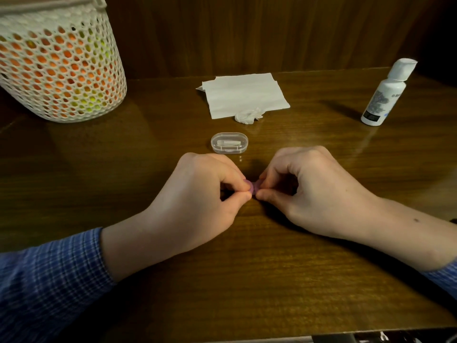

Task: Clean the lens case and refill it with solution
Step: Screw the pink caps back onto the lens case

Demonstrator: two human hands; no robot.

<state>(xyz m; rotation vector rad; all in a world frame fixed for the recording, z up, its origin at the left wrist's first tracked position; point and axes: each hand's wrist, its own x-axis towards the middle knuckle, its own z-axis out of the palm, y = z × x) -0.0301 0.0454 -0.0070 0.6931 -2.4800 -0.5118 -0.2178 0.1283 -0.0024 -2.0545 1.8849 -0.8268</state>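
- Head view shows both hands meeting low over the middle of the wooden surface [272, 280], pinching one small purple thing between them, which I take to be the lens case [254, 187].
- Left hand [205, 194] has thumb and forefinger curled onto the left end of the lens case; right hand [304, 184] pinches the right end the same way. Only a sliver of purple shows between the fingertips, so whether a cap is on, off or being turned cannot be told.
- Progress, as a judgement: somewhere in the middle. A crumpled wad of tissue [248, 116] lies at the near edge of the flat napkins [243, 94], which suggests some wiping is done.
- Bottle of solution [385, 95] stands upright with its cap on, far right and well apart from both hands, so the refill looks not yet begun.
- Clear plastic box [229, 143] sits closed just beyond the left hand, between the hands and the napkins.
- Left to do, likely: finish with the caps, fetch the bottle, fill both wells, close up.
- White mesh basket [59, 63] stands at the far left, away from everything in use.
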